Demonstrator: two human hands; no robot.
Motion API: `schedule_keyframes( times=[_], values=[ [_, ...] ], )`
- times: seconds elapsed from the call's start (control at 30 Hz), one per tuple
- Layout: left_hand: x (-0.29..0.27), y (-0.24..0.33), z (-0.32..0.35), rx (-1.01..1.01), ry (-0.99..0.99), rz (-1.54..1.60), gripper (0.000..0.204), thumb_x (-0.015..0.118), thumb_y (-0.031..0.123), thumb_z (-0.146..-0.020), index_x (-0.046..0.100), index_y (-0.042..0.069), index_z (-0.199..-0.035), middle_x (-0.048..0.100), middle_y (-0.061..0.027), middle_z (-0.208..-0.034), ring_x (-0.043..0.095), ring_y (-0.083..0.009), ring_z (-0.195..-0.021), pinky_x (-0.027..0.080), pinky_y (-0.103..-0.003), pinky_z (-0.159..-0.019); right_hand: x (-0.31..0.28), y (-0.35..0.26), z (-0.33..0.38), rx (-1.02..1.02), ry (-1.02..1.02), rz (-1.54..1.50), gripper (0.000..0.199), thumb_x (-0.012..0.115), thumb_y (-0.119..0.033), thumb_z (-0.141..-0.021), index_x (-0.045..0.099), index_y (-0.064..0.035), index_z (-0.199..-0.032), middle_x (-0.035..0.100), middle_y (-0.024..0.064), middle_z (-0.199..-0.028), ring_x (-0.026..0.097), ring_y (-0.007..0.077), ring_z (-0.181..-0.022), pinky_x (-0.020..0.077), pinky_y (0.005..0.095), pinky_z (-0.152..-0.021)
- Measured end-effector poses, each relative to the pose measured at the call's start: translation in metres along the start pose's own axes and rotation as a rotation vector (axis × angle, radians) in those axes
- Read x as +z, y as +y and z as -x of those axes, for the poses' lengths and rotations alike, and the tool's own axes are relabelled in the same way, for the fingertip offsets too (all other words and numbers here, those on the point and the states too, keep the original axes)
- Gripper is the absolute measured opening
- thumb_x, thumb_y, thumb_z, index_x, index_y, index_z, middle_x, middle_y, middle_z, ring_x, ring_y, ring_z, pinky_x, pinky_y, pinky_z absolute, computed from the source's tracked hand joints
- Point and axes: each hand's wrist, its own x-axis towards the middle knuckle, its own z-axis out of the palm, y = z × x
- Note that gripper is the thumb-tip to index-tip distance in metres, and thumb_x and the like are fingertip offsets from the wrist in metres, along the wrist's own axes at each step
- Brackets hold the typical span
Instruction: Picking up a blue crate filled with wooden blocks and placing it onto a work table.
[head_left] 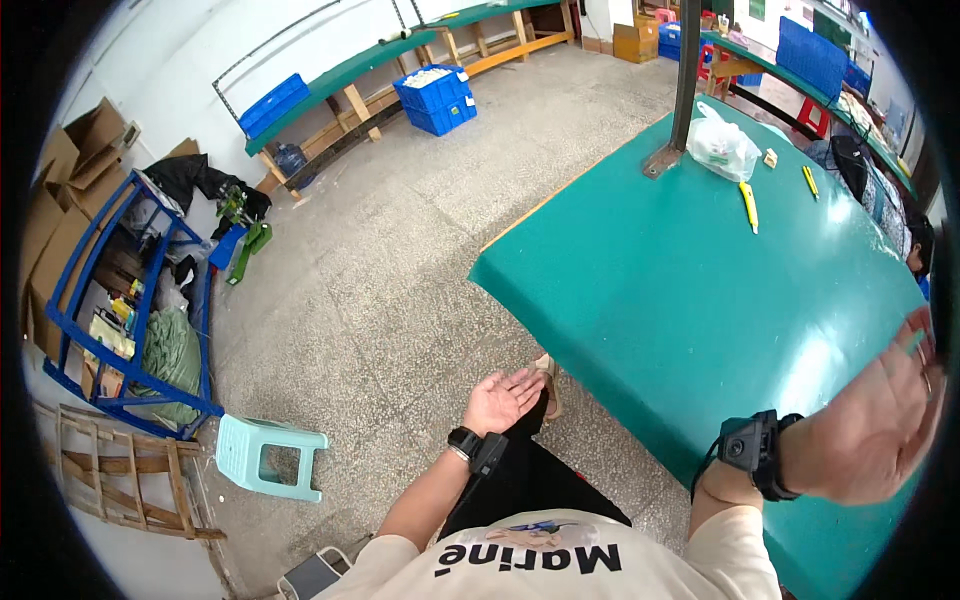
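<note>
1. The left hand (505,400) is open and empty, palm turned up, fingers extended and lying close together; a black strapped device (488,453) sits at its wrist.
2. The right hand (865,430) looks opened out, with its fingers stretched toward the edge of the view; nothing shows in its palm, but blur hides the fingertips.
3. The green table (640,270) lies beneath the right hand and to the right of the left hand, apart from the latter; whether the right hand touches it, I cannot tell.
4. A black boxy device (748,442) is strapped at the right hand's wrist.
5. Beyond the right hand, on the tabletop, lie a yellow tool (749,207), a smaller yellow tool (810,182) and a white plastic bag (722,148), the bag beside a metal post (686,90).
6. Left of the left hand, a pale green stool (250,455) stands on the speckled floor (370,300), with a blue rack (130,375) farther out.
7. Well beyond the left hand stand stacked blue crates (437,105).
</note>
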Motion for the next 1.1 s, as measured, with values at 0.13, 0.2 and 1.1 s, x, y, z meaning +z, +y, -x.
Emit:
schedule_keyframes(
  times=[0.13,0.2,1.1],
  values=[
    [0.061,0.026,0.024,0.184,-0.252,-0.010,0.044,0.042,0.027,-0.089,0.044,-0.004,-0.120,0.043,-0.0219,-0.129,0.039,-0.0325,-0.121,0.029,-0.043,-0.105,-0.017,0.030,-0.006,0.596,-0.045,-0.316,0.052,0.042,-0.010,-0.088,0.024,0.0070,-0.133,0.036,0.0219,-0.131,0.036,0.0257,-0.120,0.0287,0.0391,-0.104],
    [0.088,0.041,0.045,0.287,-0.351,-0.028,0.045,0.043,0.029,-0.089,0.044,-0.002,-0.121,0.044,-0.0211,-0.128,0.041,-0.0313,-0.119,0.031,-0.043,-0.103,-0.014,0.050,0.011,0.837,-0.066,-0.472,0.056,0.043,-0.012,-0.088,0.020,0.0087,-0.134,0.032,0.0220,-0.134,0.039,0.0264,-0.118,0.0311,0.0390,-0.103],
    [-0.034,-0.012,0.030,0.176,-0.263,-0.323,0.037,0.040,0.024,-0.096,0.040,0.003,-0.125,0.047,-0.0154,-0.125,0.049,-0.0258,-0.111,0.039,-0.037,-0.095,-0.028,0.126,0.222,1.892,0.087,0.267,0.057,0.040,0.006,-0.081,0.025,-0.0145,-0.132,0.041,0.0053,-0.133,0.046,0.0193,-0.106,0.0381,0.0360,-0.087]
  ],
)
